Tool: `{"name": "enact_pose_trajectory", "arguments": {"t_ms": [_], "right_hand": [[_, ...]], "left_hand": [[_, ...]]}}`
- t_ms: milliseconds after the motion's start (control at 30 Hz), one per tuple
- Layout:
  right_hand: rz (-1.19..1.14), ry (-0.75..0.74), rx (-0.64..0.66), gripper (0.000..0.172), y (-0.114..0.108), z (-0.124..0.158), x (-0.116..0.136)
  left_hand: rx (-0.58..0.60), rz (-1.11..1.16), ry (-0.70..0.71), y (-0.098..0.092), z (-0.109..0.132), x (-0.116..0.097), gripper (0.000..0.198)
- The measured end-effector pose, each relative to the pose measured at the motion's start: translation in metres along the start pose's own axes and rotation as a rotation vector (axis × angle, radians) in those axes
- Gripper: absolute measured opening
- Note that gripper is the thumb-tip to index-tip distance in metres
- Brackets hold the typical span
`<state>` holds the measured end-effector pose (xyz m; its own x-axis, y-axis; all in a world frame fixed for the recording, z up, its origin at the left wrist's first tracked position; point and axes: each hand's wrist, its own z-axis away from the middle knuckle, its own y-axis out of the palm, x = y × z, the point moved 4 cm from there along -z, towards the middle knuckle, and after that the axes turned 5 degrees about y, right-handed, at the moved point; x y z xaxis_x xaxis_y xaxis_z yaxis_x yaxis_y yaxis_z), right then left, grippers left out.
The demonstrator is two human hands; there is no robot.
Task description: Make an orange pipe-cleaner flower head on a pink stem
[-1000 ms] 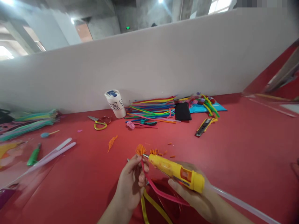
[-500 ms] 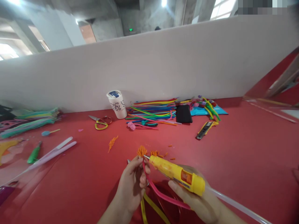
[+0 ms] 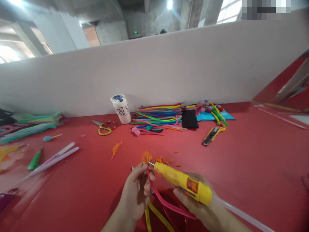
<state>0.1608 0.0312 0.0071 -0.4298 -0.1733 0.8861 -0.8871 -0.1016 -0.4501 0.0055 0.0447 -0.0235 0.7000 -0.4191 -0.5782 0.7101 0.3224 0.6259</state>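
My left hand (image 3: 136, 187) pinches a pink-red pipe cleaner (image 3: 166, 203) just below a fluffy orange tuft (image 3: 146, 157). Its free length curves down and right. In my right hand (image 3: 200, 196) is a yellow hot glue gun (image 3: 175, 175), its metal nozzle at the base of the tuft; whether it touches cannot be made out. A long translucent glue stick (image 3: 243, 212) juts from the gun's rear. Beneath my hands lies what looks like a pair of scissors with a yellow handle (image 3: 160, 216), mostly hidden. Another orange tuft (image 3: 159, 159) and small orange clippings lie just beyond the nozzle.
Colourful pipe cleaners (image 3: 159, 112) lie along the white partition, between a white cup (image 3: 121, 109) and a black flat object (image 3: 190, 119). Other scissors (image 3: 104, 127) rest left of the cup. A utility knife (image 3: 210, 136) lies right; a green-handled tool (image 3: 35, 158) lies left.
Almost nothing differs. The rear of the glue gun and its glue stick have dipped slightly, and the pipe cleaner's free end sits a little lower.
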Motion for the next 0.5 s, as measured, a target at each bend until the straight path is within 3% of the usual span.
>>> {"name": "enact_pose_trajectory", "arguments": {"t_ms": [500], "right_hand": [[-0.062,0.001,-0.012,0.019,-0.0004,-0.0002,-0.0035]], "left_hand": [[0.030,-0.015,0.051,0.0037,0.0003,-0.0027,0.020]]}}
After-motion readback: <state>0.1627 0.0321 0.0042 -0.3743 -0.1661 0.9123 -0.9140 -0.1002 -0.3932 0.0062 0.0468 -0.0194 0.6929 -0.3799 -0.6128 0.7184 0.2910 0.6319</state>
